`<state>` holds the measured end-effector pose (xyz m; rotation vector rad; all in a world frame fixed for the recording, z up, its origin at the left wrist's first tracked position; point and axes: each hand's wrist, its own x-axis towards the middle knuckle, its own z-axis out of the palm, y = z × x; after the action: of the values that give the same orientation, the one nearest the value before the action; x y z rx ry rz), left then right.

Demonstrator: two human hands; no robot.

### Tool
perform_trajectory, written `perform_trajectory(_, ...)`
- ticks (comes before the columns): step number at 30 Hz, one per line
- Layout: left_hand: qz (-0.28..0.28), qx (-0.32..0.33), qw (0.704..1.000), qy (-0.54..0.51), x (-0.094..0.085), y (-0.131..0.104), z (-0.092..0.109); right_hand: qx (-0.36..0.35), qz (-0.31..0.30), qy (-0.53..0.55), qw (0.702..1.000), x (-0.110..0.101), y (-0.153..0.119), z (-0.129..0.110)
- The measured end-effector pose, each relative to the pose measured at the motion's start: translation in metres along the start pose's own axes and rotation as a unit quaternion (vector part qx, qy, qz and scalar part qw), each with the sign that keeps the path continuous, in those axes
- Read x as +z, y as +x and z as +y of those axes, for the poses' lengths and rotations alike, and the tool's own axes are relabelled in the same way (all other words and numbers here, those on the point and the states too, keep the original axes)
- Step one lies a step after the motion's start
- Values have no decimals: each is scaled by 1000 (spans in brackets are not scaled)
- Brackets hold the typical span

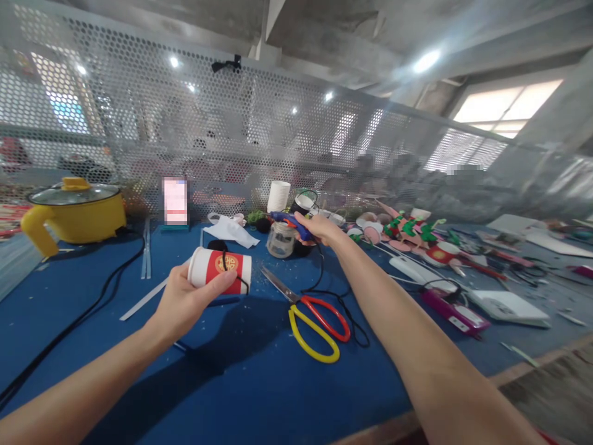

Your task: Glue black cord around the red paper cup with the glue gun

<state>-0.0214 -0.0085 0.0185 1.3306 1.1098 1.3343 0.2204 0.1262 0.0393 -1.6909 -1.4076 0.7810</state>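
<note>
The left hand (185, 296) grips the cup (217, 264) on its side, thumb pressed across the red band and fingers behind it. The cup is above the blue table (296, 395), left of the scissors (306, 312). Its long axis runs left to right, almost level, with the right end slightly lower; which end is the mouth, I cannot tell. 1 black cord (225, 259) crosses the gold emblem.

The right hand (322, 227) is wrapped around the handle of the blue glue gun (300, 227), over the jar (280, 241). The gun's long axis runs across, nozzle pointing left, handle slanting down to the right. The scissors lie with tips pointing away and left, near the cup, their 2 loops, 1 red and 1 yellow, toward the person.
</note>
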Motion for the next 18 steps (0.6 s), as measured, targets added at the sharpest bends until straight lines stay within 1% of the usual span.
perform_trajectory(3, 0, -6, 1000, -3, 2, -1, 1, -73, 65, -46, 994, -1, -23, -7)
perform_trajectory(4, -2, -8, 1000, 2, 3, -2, 2, -103, 75, -53, 990, 1, -34, -11)
perform_trajectory(5, -6, -7, 1000, 16, 4, -3, 3, -144, 74, -60, 985, 4, -47, -15)
perform_trajectory(6, -9, -2, 999, 32, 5, -4, 3, -233, 40, -72, 969, 8, -62, -19)
perform_trajectory(7, -17, 11, 998, 52, 6, -5, 4, -301, -15, -65, 951, 12, -76, -23)
perform_trajectory(8, -24, 31, 996, 78, 6, -6, 4, -337, -81, -58, 936, 17, -89, -27)
perform_trajectory(9, -36, 59, 992, 109, 6, -7, 3, -352, -127, -53, 926, 23, -101, -31)
perform_trajectory(10, -49, 90, 985, 141, 6, -7, 2, -358, -156, -52, 919, 28, -110, -33)
perform_trajectory(12, -81, 159, 962, 205, 4, -7, -1, -359, -191, -51, 912, 37, -122, -36)
perform_trajectory(13, -97, 193, 948, 233, 3, -6, -3, -355, -197, -47, 913, 41, -125, -36)
perform_trajectory(15, -125, 251, 918, 279, 1, -4, -7, -338, -189, -24, 922, 48, -127, -34)
perform_trajectory(17, -142, 284, 895, 314, 0, -3, -11, -313, -171, 10, 934, 52, -127, -32)
perform_trajectory(18, -144, 291, 888, 324, -1, -2, -13, -301, -166, 24, 939, 53, -127, -31)
